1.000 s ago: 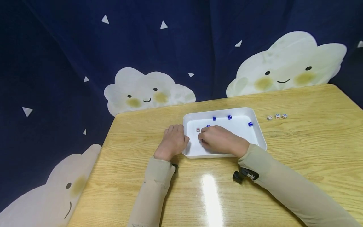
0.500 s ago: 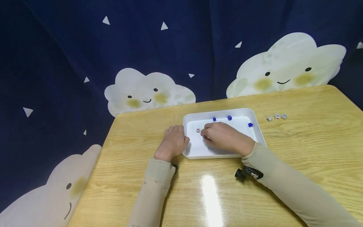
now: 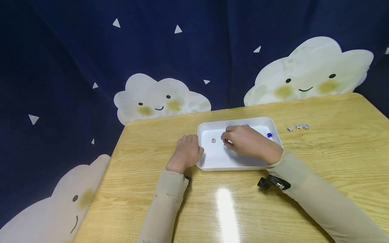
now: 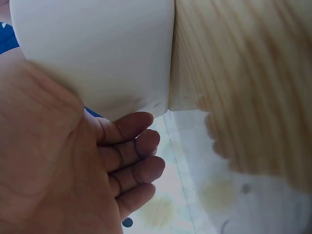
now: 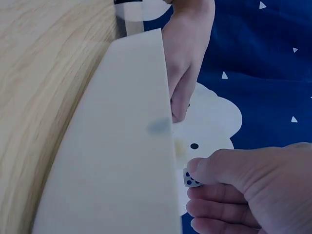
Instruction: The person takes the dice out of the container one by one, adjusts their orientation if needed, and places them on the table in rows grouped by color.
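Note:
My left hand point(image 3: 186, 152) grips the left wall of a white tray point(image 3: 209, 165), thumb over the rim and fingers outside; in the left wrist view those fingers point(image 4: 141, 168) are curled by the tray's outer side. Over the tray, my right hand point(image 3: 247, 141) pinches a white die point(image 5: 190, 178) with blue pips between thumb and fingers. Another white die point(image 3: 213, 140), a red pip on top, lies in the tray's left part. A blue die point(image 3: 269, 135) lies near the right wall. At the back, a second blue die point(image 3: 247, 126) is mostly hidden behind my right hand.
To the right of the tray, three white dice sit in a row on the wooden table point(image 3: 334, 152), among them a middle die point(image 3: 299, 127). Behind the table hangs a dark blue curtain point(image 3: 182, 50) with clouds.
My right hand has moved right and slightly back across the tray, away from the red-pipped die, and now covers blue dice seen before. The left hand stays at the tray wall.

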Available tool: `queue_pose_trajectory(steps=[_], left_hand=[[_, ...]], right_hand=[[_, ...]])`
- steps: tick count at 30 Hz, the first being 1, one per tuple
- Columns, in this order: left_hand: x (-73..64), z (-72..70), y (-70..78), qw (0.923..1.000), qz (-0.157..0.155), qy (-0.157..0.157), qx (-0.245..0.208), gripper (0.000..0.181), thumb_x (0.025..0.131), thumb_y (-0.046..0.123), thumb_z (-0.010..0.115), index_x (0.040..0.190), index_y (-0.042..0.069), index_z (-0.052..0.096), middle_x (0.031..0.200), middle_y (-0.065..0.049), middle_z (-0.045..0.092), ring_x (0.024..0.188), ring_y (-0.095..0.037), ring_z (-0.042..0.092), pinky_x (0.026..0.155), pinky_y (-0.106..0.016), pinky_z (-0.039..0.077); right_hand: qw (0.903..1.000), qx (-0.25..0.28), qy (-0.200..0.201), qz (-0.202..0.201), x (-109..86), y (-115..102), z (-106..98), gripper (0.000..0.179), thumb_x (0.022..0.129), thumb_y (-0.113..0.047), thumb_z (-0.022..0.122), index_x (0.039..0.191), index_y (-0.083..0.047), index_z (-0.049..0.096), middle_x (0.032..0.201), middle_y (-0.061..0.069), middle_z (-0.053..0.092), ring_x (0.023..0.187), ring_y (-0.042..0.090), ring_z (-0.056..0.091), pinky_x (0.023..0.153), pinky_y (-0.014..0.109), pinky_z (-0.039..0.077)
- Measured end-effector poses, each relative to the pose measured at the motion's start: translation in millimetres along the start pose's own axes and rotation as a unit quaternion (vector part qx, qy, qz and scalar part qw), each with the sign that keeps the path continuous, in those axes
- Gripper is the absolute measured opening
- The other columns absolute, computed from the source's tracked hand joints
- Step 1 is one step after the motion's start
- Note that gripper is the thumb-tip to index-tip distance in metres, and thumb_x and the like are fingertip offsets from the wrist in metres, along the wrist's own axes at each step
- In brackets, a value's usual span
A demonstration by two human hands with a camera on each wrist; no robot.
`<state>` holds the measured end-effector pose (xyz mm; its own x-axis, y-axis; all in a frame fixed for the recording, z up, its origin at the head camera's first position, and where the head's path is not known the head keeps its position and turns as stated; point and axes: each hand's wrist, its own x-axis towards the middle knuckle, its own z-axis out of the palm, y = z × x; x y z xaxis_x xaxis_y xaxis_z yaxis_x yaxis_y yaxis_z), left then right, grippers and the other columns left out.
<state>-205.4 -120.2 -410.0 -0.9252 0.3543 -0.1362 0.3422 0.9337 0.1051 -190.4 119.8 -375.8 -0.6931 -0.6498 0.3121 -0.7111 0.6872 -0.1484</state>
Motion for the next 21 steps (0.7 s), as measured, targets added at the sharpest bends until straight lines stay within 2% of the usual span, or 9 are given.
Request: queue_pose_trajectory(steps=[7, 15, 21], left_hand=[[0.3, 1.0, 0.1, 1.0000, 0.001, 0.002, -0.007, 0.027, 0.103, 0.025, 0.036, 0.110, 0.003, 0.048, 0.103, -0.010, 0.049, 0.097, -0.028, 0.042, 0.093, -0.040, 0.038], [0.2, 1.0, -0.1, 1.0000, 0.001, 0.002, -0.007, 0.028, 0.104, 0.026, 0.035, 0.111, 0.002, 0.048, 0.104, -0.010, 0.050, 0.099, -0.029, 0.042, 0.095, -0.041, 0.038], [-0.4, 0.8, 0.0, 1.0000, 0.001, 0.005, -0.003, 0.028, 0.103, 0.025, 0.035, 0.111, 0.002, 0.048, 0.104, -0.010, 0.050, 0.098, -0.028, 0.042, 0.094, -0.041, 0.038]], right_hand=[[0.9999, -0.013, 0.007, 0.005, -10.8, 14, -6, 0.005, 0.086, -0.005, 0.076, 0.088, -0.009, 0.075, 0.082, 0.004, 0.067, 0.068, 0.015, 0.060, 0.067, 0.037, 0.055], [0.9992, -0.030, -0.005, 0.027, -24.0, 27, -14, 0.010, 0.085, -0.004, 0.077, 0.083, -0.012, 0.071, 0.078, 0.002, 0.063, 0.065, 0.012, 0.052, 0.063, 0.033, 0.049], [0.9988, -0.041, -0.004, 0.027, -33.9, 37, -19, 0.013, 0.083, -0.002, 0.078, 0.084, -0.013, 0.071, 0.081, 0.001, 0.066, 0.070, 0.012, 0.059, 0.065, 0.036, 0.052]])
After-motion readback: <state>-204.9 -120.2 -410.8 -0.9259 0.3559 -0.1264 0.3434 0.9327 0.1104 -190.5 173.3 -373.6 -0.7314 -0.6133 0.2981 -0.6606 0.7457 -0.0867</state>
